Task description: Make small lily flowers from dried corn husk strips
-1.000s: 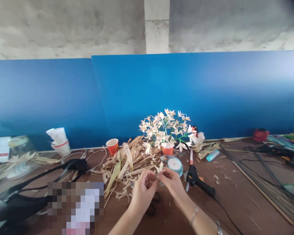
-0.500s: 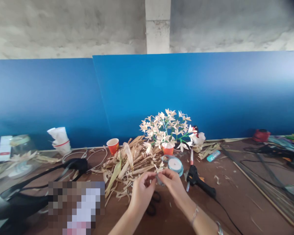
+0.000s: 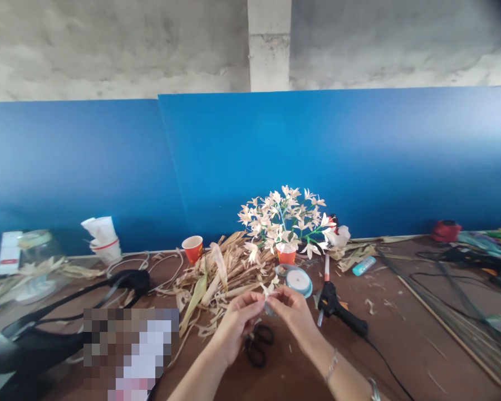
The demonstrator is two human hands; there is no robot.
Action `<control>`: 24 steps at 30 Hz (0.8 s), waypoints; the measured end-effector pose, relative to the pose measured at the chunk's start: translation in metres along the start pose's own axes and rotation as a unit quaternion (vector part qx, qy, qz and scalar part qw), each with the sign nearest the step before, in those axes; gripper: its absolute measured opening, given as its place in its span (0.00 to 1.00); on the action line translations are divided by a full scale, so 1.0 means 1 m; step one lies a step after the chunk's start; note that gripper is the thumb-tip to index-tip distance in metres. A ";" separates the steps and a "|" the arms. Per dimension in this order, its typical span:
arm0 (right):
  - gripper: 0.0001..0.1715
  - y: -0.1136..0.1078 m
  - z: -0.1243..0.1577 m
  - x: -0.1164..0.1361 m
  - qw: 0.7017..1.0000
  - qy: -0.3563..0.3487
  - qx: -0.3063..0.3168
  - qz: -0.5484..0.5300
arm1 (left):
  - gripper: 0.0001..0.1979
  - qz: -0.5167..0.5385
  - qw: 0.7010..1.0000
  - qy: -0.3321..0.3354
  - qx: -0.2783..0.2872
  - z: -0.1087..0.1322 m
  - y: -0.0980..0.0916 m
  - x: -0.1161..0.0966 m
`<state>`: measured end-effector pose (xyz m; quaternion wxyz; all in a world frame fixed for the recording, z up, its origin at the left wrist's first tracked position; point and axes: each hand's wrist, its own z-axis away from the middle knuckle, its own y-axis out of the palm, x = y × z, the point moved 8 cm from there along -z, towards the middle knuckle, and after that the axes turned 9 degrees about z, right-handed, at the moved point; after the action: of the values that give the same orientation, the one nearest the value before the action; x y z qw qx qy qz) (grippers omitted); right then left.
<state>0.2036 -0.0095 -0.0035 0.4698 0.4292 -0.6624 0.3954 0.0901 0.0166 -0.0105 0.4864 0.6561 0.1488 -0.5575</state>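
Between my hands is a small cream-coloured flower, its petals pointing up and away from me. My left hand pinches its base from the left with thumb and forefinger. From the right, my right hand closes its fingertips on the same base, where a bit of something greyish and translucent shows below. Black-handled scissors lie on the table just under my hands. Beyond them a round spool of pale ribbon or tape lies flat. Behind stands a bunch of similar flowers on green stems in a red cup.
A heap of dried corn husks lies left of the flowers, beside an orange-red paper cup. To the right rests a black glue gun with its cord, near a turquoise packet. A black strap-like object occupies the left.
My left hand has shifted slightly left and turned, uncovering more of the scissors. The flower now shows a little higher and clearer between my fingertips. My right hand has barely moved.
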 end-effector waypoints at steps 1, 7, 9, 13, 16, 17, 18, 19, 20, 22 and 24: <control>0.11 0.000 0.000 0.000 1.000 -0.001 -0.002 0.011 | 0.13 -0.007 1.000 0.003 0.002 0.000 0.000 0.000; 0.09 0.006 0.001 0.007 0.998 -0.016 0.039 0.038 | 0.16 -0.015 1.000 -0.005 0.005 -0.002 -0.001 0.006; 0.07 0.008 0.003 0.012 0.998 -0.023 0.056 0.036 | 0.15 -0.011 1.000 -0.013 0.010 -0.003 -0.002 0.008; 0.04 0.009 0.007 0.020 0.996 -0.037 0.067 0.033 | 0.14 0.010 1.000 -0.022 0.009 -0.005 -0.006 0.011; 0.04 0.007 0.008 0.020 0.997 -0.039 0.053 0.040 | 0.14 0.022 1.000 -0.005 0.000 -0.006 -0.009 0.007; 0.05 0.006 0.008 0.020 0.997 -0.042 0.045 0.047 | 0.15 0.020 1.000 0.005 -0.005 -0.007 -0.010 0.004; 0.05 0.005 0.008 0.020 0.996 -0.049 0.037 0.059 | 0.15 0.015 1.000 0.016 -0.010 -0.007 -0.011 0.001; 0.05 0.003 0.007 0.021 0.995 -0.058 0.026 0.077 | 0.15 0.009 0.999 0.027 -0.015 -0.007 -0.013 -0.001; 0.06 0.002 0.007 0.021 0.993 -0.066 0.016 0.100 | 0.15 0.002 0.999 0.036 -0.021 -0.008 -0.014 -0.003; 0.06 0.000 0.008 0.023 0.985 -0.079 0.002 0.153 | 0.16 -0.013 0.998 0.056 -0.030 -0.008 -0.015 -0.007; 0.06 0.000 0.009 0.025 0.976 -0.091 -0.004 0.198 | 0.16 -0.022 0.996 0.071 -0.041 -0.008 -0.017 -0.010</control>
<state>0.1963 -0.0223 0.0183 0.3218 0.3216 -0.7755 0.4377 0.0789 0.0343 -0.0104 0.4885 0.6702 0.2199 -0.5137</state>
